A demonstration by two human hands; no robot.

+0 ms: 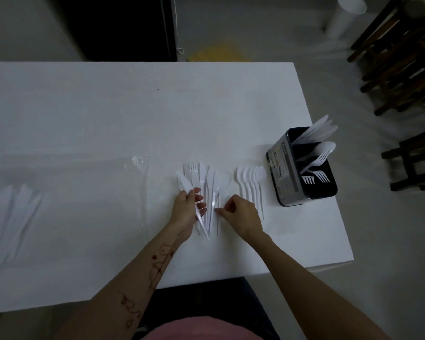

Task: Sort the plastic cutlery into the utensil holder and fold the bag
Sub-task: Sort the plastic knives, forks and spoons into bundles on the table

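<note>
Cutlery: white plastic knives, forks and a spoon (pixel 201 190), fanned in a loose pile mid-bench.
Spoons: a neat row (pixel 252 182) lying just right of the pile.
Holder: dark, box-shaped (pixel 292 173), near the bench's right edge; knives, spoons and forks stand inside.
Bag: clear plastic (pixel 66 204), flat on the left, knives showing through.
Left hand: (pixel 185 209) fingers curled round several knives.
Right hand: (pixel 241 214) fingers pinched on a handle.
Bench: white (pixel 133 106).
</note>
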